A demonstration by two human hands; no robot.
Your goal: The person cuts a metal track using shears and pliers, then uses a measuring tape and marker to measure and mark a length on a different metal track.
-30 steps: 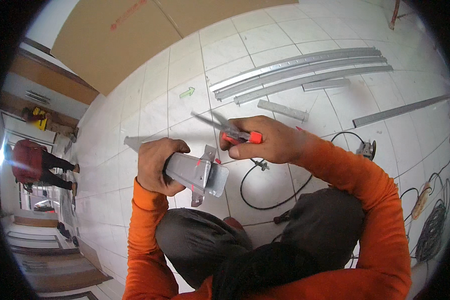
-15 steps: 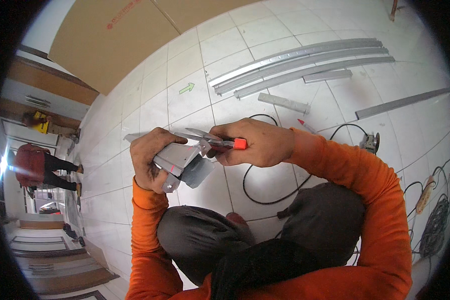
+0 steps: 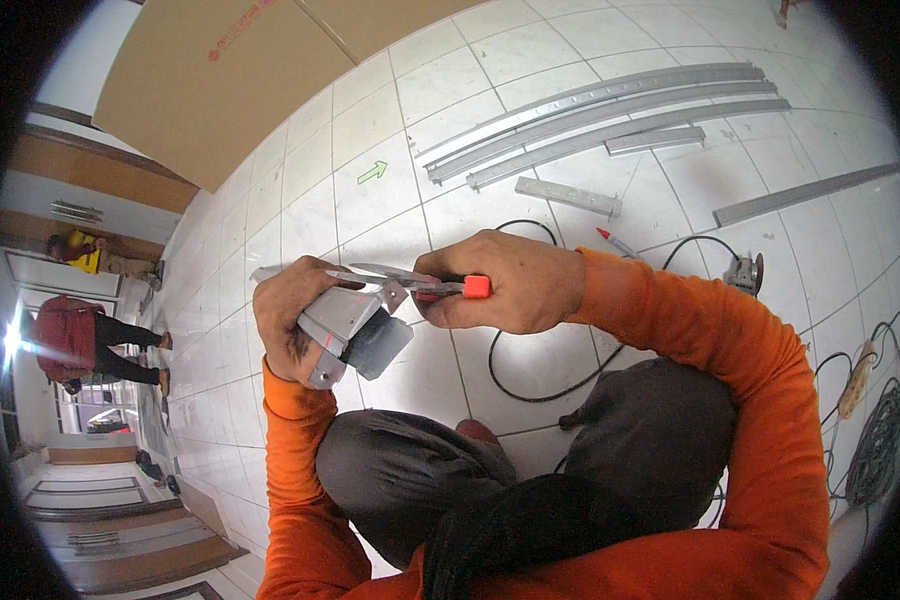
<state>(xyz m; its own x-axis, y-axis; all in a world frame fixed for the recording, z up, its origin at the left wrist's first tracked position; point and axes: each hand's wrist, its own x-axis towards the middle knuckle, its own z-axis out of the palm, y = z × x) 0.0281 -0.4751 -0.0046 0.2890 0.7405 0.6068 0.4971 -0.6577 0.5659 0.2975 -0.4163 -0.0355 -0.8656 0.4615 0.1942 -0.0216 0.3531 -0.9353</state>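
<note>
My left hand [image 3: 280, 310] is wrapped round a grey sheet-metal channel [image 3: 342, 318], thumb along its upper edge. A flap of the metal [image 3: 378, 346] bends out at the near end, with a small holed tab beside it. Closed round the red-tipped handles of a pair of tin snips [image 3: 410, 277] is my right hand [image 3: 520, 283]. The blades point left, slightly apart, and lie over the channel's right edge close to my left thumb. Whether they grip the metal there cannot be made out.
Long metal channels [image 3: 610, 115] lie on the tiled floor ahead, with shorter pieces [image 3: 568, 195] nearer. A red-tipped marker [image 3: 618, 241], a power tool [image 3: 746, 272] with a black cord and coiled cable [image 3: 873, 455] are to the right. Cardboard [image 3: 220, 90] is far left; two people stand beyond.
Both hands, with the channel and snips, have shifted slightly left. The snips' blades now reach further left across the channel's edge, and the channel has tilted a little.
</note>
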